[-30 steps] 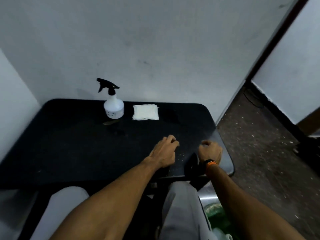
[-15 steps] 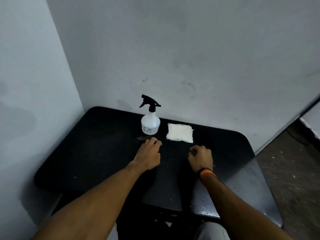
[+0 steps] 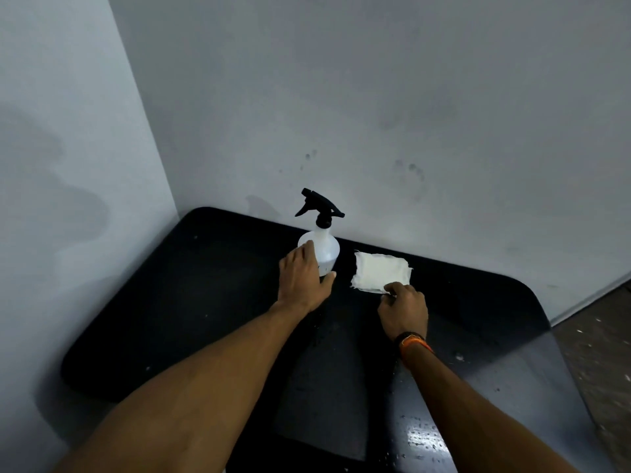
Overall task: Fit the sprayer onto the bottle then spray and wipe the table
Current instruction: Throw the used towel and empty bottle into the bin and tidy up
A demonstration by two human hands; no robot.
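Reaching forward over the black table (image 3: 205,302), you have both bare arms stretched toward its far edge, where it meets the grey wall (image 3: 375,97). Your left hand (image 3: 302,281) is wrapped around the lower body of the white spray bottle (image 3: 326,249): the fingers curve over its left shoulder and the thumb (image 3: 327,278) presses against its base on the right, so the hand is closed on the bottle, which stands upright on the table close to the wall. The black trigger sprayer (image 3: 319,206) already sits on the bottle's neck, with its nozzle aimed to the left and well above your fingers. Just to the right of the bottle, apart from it by a narrow strip of table, lies the folded white cloth (image 3: 380,271), flat on the surface with frayed edges. Your right hand (image 3: 403,308) has its fingertips (image 3: 392,288) curled at the cloth's near right corner, touching it; whether they have pinched the corner or only rest on it, you cannot tell from this angle. A dark watch with an orange band (image 3: 411,341) circles your right wrist. Small pale specks and droplets dot the near part of the table, most thickly along the glossy strip at the bottom right.
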